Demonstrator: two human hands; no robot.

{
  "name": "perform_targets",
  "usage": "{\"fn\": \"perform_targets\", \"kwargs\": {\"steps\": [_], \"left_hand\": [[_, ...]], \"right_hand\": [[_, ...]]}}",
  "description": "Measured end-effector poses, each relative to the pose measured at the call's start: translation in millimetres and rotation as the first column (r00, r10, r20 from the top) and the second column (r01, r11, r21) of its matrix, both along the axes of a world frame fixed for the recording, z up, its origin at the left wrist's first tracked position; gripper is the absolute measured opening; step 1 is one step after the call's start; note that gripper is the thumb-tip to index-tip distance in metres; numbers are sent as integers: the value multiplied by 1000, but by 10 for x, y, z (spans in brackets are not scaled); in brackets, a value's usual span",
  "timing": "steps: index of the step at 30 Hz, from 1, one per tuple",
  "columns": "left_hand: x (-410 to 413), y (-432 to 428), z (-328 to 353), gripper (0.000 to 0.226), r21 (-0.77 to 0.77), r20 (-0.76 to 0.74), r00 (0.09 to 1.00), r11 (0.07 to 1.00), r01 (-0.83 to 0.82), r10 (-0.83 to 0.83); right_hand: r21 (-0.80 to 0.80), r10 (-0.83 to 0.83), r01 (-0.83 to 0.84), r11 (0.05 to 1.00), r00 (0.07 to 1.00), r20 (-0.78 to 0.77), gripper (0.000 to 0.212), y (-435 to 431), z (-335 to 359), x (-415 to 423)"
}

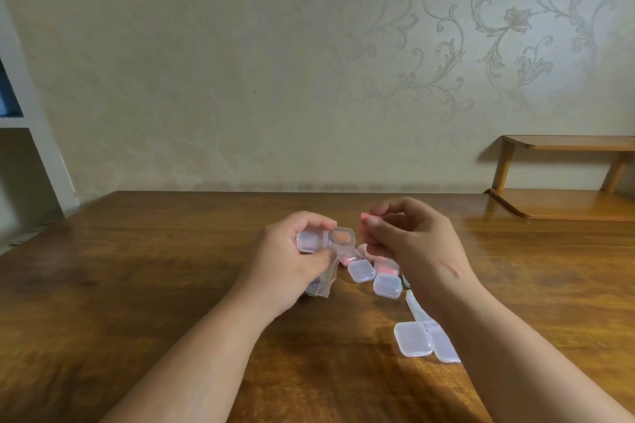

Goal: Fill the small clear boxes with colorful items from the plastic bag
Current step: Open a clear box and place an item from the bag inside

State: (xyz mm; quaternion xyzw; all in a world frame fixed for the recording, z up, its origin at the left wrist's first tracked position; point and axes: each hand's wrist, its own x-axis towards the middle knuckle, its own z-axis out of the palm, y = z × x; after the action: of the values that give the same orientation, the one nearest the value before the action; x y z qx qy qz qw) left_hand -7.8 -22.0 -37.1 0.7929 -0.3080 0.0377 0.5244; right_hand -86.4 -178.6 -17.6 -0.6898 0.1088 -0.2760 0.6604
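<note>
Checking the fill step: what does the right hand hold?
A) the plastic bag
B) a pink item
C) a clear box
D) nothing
B: the right hand pinches a pink item at its fingertips, while the left hand holds the open clear box.

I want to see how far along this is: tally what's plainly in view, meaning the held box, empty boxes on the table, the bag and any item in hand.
Held box, in left hand: 1
Empty boxes on table: 4
Bag: 1
Pink item, in right hand: 1
Total: 7
Boxes partly hidden by the right hand are not counted.
</note>
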Motion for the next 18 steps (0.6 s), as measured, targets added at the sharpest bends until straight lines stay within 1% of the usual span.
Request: {"fn": "perform_targets", "kwargs": {"steps": [2,4,6,7,10,13,16,18], "left_hand": [[4,-3,-12,31,3,-4,1000,1000,-1,1],[6,-13,-20,30,5,-5,1000,1000,-9,9],[4,-21,-20,31,-1,-14,1000,1000,-10,10],[8,-25,-21,32,-5,-17,1000,1000,-10,10],[12,-28,-26,35,-12,-24,1000,1000,-7,7],[10,-36,-33,37,-15,-27,1000,1000,-9,8],[-1,-40,-30,37,-19,-30,999,1000,-20,19],[-2,-40,-28,35,-28,-34,999,999,-24,23]], "right_hand": [[-34,48,-48,998,999,10,6,54,-12,-10],[-170,39,-40,985,999,-10,5,107,-38,-11],[-319,-5,2,948,1000,-7,7,143,-50,-15],[-369,-24,25,929,1000,5,7,152,-53,-15],[-427,-39,53,903,998,43,8,169,-58,-24],[-452,-47,56,890,998,32,7,176,-78,-25],[-570,-135,128,812,990,30,10,152,-126,7],[-599,-177,162,784,984,35,7,131,-155,36]]}}
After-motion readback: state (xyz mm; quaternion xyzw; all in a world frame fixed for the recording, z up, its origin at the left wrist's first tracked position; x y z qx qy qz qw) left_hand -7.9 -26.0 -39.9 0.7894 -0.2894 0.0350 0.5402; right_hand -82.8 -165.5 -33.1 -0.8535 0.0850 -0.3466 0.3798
